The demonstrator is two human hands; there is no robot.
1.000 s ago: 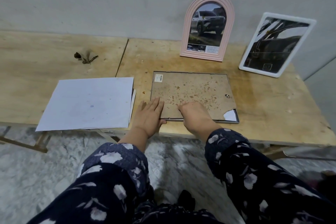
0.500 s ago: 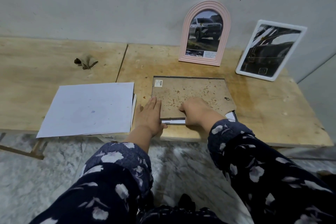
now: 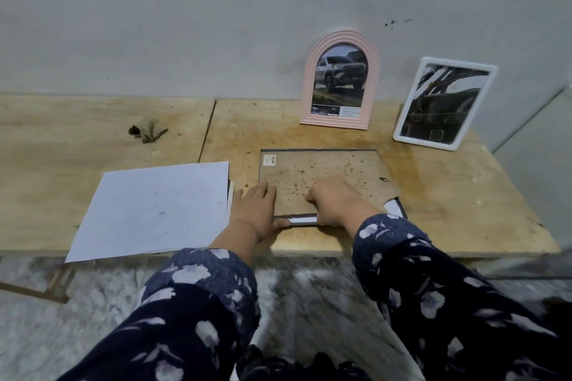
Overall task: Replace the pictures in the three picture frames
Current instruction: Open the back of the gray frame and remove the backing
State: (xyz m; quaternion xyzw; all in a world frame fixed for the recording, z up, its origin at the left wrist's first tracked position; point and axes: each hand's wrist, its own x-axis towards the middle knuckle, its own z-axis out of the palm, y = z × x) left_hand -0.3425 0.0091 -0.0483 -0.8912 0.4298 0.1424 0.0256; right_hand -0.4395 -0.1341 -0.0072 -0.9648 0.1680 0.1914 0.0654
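Note:
A dark rectangular picture frame (image 3: 401, 208) lies face down on the wooden table (image 3: 448, 195), its speckled brown backing board (image 3: 322, 173) uppermost. A strip of white picture shows at the frame's near edge and at its broken near right corner. My left hand (image 3: 255, 212) rests flat on the board's near left corner, thumb along the near edge. My right hand (image 3: 335, 199) has curled fingers on the board's near edge; whether it grips the board I cannot tell. A pink arched frame (image 3: 309, 83) with a truck picture and a white frame (image 3: 490, 83) lean against the wall behind.
A stack of white paper sheets (image 3: 154, 207) lies left of the frame and overhangs the table's near edge. A small dark scrap (image 3: 147, 132) sits at the back left. The grey wall (image 3: 185, 25) closes off the back; marble floor lies below.
The backing board has slid away from me inside the frame, baring a white strip at its near edge. Both hands stayed on the board. The head camera has tilted down.

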